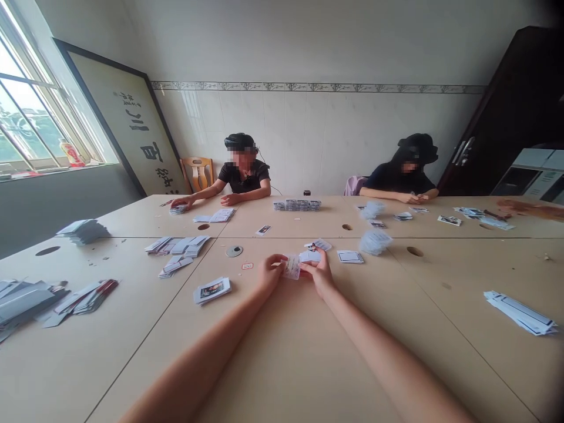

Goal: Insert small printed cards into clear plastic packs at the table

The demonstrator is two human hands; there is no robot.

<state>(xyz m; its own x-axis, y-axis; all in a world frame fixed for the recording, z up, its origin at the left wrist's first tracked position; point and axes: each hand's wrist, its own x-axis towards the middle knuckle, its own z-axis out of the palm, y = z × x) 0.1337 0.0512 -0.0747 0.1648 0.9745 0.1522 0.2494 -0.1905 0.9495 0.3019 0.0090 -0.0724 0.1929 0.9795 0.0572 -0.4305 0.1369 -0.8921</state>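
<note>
Both my arms reach out over a beige table [291,352]. My left hand [269,271] and my right hand [321,272] meet around a small clear sleeve with a card [291,267], each pinching one side of it. Just beyond my right hand lie a few loose cards [311,255] and a white card with a dark border [349,257]. A small stack of photo cards [212,290] rests to the left of my left hand.
Piles of cards and clear sleeves [374,241] are scattered over the table, with stacks at the left [83,230] and right [522,312] edges. Two other people [241,176] [403,176] sit at the far side handling cards. Round cable holes [414,251] dot the tabletop.
</note>
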